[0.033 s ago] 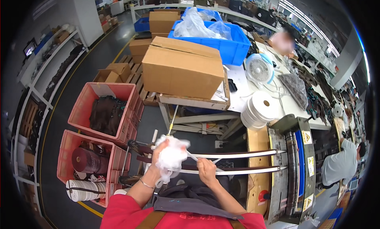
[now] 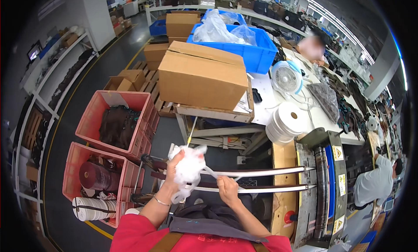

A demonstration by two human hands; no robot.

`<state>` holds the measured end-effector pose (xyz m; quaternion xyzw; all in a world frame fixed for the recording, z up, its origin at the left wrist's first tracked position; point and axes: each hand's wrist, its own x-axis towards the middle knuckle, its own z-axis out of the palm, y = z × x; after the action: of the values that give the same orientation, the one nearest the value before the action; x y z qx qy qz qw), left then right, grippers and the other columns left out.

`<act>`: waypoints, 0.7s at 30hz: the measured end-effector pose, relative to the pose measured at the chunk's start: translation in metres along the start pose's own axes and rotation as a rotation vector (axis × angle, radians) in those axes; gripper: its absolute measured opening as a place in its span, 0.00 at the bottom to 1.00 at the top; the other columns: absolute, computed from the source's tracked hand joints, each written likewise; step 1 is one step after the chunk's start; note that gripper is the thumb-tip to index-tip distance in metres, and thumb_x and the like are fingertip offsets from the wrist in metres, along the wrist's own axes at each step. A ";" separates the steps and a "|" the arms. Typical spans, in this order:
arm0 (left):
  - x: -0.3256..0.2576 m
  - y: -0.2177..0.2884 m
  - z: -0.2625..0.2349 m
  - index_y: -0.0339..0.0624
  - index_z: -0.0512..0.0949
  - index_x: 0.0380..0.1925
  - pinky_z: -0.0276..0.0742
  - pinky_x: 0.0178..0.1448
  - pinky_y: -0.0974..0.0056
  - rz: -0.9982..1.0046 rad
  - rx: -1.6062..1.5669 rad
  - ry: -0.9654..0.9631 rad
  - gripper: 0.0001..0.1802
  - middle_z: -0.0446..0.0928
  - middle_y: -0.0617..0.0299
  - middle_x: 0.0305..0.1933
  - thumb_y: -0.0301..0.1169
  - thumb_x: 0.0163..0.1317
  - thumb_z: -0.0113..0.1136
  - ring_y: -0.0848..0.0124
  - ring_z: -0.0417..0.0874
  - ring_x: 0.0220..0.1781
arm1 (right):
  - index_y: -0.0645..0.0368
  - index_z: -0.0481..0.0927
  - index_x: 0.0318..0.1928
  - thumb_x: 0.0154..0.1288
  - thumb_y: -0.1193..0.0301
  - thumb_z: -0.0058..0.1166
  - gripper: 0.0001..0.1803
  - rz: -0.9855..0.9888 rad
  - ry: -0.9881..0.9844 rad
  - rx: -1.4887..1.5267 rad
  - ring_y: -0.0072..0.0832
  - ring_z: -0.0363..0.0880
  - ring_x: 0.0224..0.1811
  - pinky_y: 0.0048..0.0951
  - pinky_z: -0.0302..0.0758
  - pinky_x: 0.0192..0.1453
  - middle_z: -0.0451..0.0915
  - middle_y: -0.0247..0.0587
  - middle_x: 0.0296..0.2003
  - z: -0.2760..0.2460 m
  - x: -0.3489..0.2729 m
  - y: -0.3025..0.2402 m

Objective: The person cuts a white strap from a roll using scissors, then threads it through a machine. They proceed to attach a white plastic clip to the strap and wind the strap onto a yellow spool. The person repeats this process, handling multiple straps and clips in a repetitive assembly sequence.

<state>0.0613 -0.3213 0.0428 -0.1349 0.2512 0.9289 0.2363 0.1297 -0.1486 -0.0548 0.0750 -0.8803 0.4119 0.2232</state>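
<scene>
A loose, crumpled bundle of thin white strip (image 2: 190, 168) is bunched in my left hand (image 2: 172, 167), whose fingers are partly hidden behind it. From this bundle a twisted white strand (image 2: 210, 170) runs right to my right hand (image 2: 227, 189), closed around it. Behind and beneath my hands, two long white bands (image 2: 265, 170) with dark brown edging stretch across to a machine with a metal roller (image 2: 321, 191) at the right. A loose tail of the bundle dangles below my left hand.
Two red crates (image 2: 146, 121) stand at left, holding dark material and a maroon roll (image 2: 96, 176). Ahead is a worktable with a large cardboard box (image 2: 202, 78). A white spool stack (image 2: 287, 119), fan (image 2: 286, 77) and blue bin (image 2: 261, 56) lie beyond. Other people work at the right.
The white bundle has shifted slightly and changed shape in my left hand. My right hand stays nearly in place, still gripping the strand.
</scene>
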 end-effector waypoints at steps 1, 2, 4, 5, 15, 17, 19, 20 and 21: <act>0.002 0.000 0.001 0.34 0.74 0.33 0.74 0.27 0.71 0.212 0.285 0.005 0.13 0.76 0.57 0.28 0.34 0.55 0.53 0.73 0.77 0.24 | 0.61 0.75 0.26 0.58 0.69 0.48 0.09 -0.033 0.000 -0.029 0.40 0.74 0.20 0.34 0.70 0.24 0.75 0.44 0.19 0.001 -0.004 0.001; 0.010 -0.002 -0.002 0.34 0.76 0.30 0.72 0.25 0.73 0.417 0.569 0.008 0.11 0.77 0.60 0.25 0.33 0.55 0.53 0.75 0.77 0.22 | 0.61 0.75 0.25 0.57 0.69 0.49 0.09 -0.081 -0.024 -0.003 0.39 0.74 0.19 0.34 0.69 0.23 0.75 0.43 0.18 0.001 -0.002 -0.001; 0.028 -0.012 -0.015 0.36 0.77 0.24 0.67 0.24 0.73 0.427 1.006 -0.058 0.10 0.74 0.66 0.20 0.33 0.54 0.56 0.80 0.73 0.21 | 0.60 0.74 0.23 0.55 0.70 0.51 0.08 -0.171 -0.070 0.047 0.37 0.73 0.17 0.33 0.68 0.21 0.74 0.41 0.18 -0.002 -0.002 -0.012; 0.038 -0.019 -0.029 0.37 0.77 0.24 0.67 0.25 0.73 0.273 1.117 -0.143 0.13 0.75 0.65 0.21 0.37 0.55 0.56 0.80 0.73 0.22 | 0.59 0.71 0.20 0.53 0.72 0.53 0.09 -0.261 -0.048 0.072 0.35 0.72 0.15 0.31 0.68 0.19 0.73 0.39 0.16 -0.002 0.005 -0.017; 0.010 -0.072 -0.086 0.38 0.71 0.38 0.73 0.27 0.66 -0.761 0.271 -0.375 0.26 0.74 0.60 0.25 0.53 0.57 0.50 0.69 0.77 0.22 | 0.61 0.70 0.22 0.60 0.71 0.47 0.11 0.078 -0.025 0.214 0.39 0.72 0.16 0.30 0.68 0.20 0.71 0.43 0.16 0.002 0.023 -0.004; 0.008 -0.067 -0.082 0.34 0.70 0.38 0.73 0.26 0.65 -0.643 0.455 -0.435 0.21 0.74 0.56 0.28 0.40 0.52 0.57 0.66 0.77 0.24 | 0.61 0.72 0.24 0.61 0.70 0.45 0.11 0.103 0.011 0.262 0.39 0.73 0.18 0.31 0.68 0.21 0.72 0.43 0.17 0.000 0.020 -0.007; 0.009 -0.060 -0.086 0.31 0.69 0.39 0.74 0.27 0.64 -0.676 0.272 -0.455 0.21 0.73 0.53 0.31 0.34 0.47 0.57 0.65 0.78 0.27 | 0.62 0.75 0.26 0.62 0.69 0.43 0.12 0.100 0.026 0.269 0.39 0.74 0.20 0.33 0.69 0.24 0.75 0.43 0.19 0.003 0.012 -0.003; 0.008 -0.055 -0.083 0.30 0.68 0.39 0.75 0.27 0.64 -0.670 0.139 -0.402 0.22 0.73 0.52 0.32 0.33 0.45 0.58 0.64 0.78 0.27 | 0.62 0.75 0.26 0.62 0.69 0.43 0.12 0.078 0.041 0.213 0.39 0.75 0.21 0.33 0.69 0.24 0.75 0.43 0.20 0.001 0.008 -0.001; 0.004 -0.048 -0.071 0.28 0.68 0.40 0.76 0.28 0.63 -0.630 0.099 -0.248 0.24 0.74 0.51 0.30 0.34 0.44 0.58 0.63 0.77 0.24 | 0.62 0.75 0.26 0.61 0.69 0.43 0.12 0.057 0.056 0.155 0.38 0.75 0.21 0.33 0.69 0.25 0.76 0.43 0.20 -0.001 0.004 0.001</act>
<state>0.0914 -0.3214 -0.0377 -0.0802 0.2114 0.8061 0.5468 0.1258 -0.1473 -0.0529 0.0556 -0.8408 0.4870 0.2295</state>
